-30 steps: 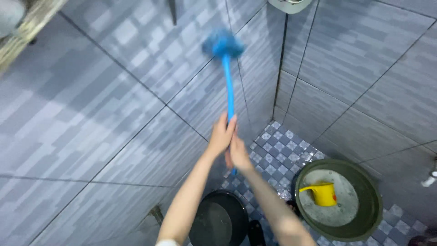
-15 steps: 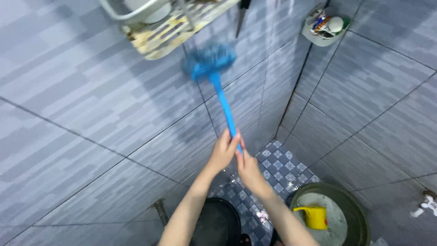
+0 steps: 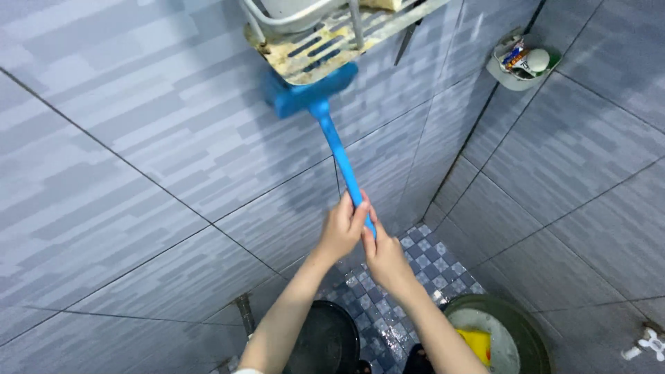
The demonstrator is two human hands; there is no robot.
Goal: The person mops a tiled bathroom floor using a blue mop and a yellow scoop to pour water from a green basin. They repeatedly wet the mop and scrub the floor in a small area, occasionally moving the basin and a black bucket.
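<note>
both hands, left [image 3: 341, 228] & right [image 3: 382, 257], clenched on blue brush [image 3: 325, 121] handle; head on wall tile [image 3: 159, 152] under rack [image 3: 325, 38]. step: scrubbing; next stroke needs clearance from rack.

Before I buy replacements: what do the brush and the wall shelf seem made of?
Brush: probably moulded plastic, uniformly bright blue and smooth, handle and head alike. Shelf: looks like white-coated metal or plastic, slotted base with a rounded rail, stained yellowish-brown; I can't tell which.

Single head-mounted view, looking forward and down along the arms. Tiled wall [image 3: 138, 159] close at left; floor [image 3: 422, 256] far below.
</note>
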